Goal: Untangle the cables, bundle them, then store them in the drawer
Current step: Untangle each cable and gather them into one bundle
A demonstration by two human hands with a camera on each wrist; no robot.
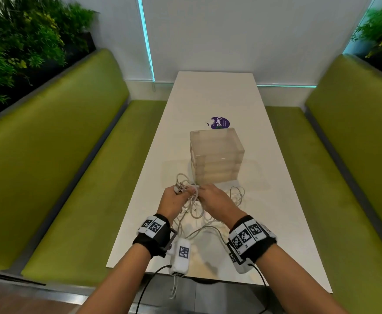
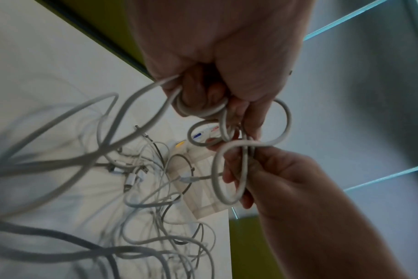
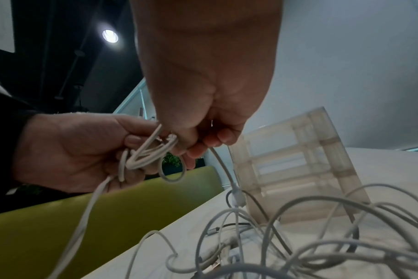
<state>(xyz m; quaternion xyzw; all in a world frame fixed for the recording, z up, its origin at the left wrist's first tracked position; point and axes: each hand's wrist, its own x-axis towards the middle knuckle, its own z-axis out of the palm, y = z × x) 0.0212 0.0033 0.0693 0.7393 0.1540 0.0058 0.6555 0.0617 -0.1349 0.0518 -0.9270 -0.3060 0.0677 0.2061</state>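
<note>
**Both hands working one white cable free of the tangle**

I see the left hand point(image 1: 174, 200) raised just above the surface point(image 1: 219, 103), its fingers point(image 2: 203, 94) curled round several small loops of a white cable point(image 2: 229, 149), apparently so the gathered turns cannot spring loose. The right hand point(image 1: 215, 201) sits just beside it, fingers point(image 3: 203, 143) pinched on the same cable near the loops, apparently feeding or straightening the next turn. The strand trails down from both hands into the pile of cables point(image 1: 208, 214), which lies tangled on the surface between my wrists and the clear drawer unit point(image 1: 217, 155). I judge the lift is meant to let slack hang and show the crossings. The drawers look closed; I cannot tell which one is intended. By my reading, untangling is under way and storing has not begun.
</note>
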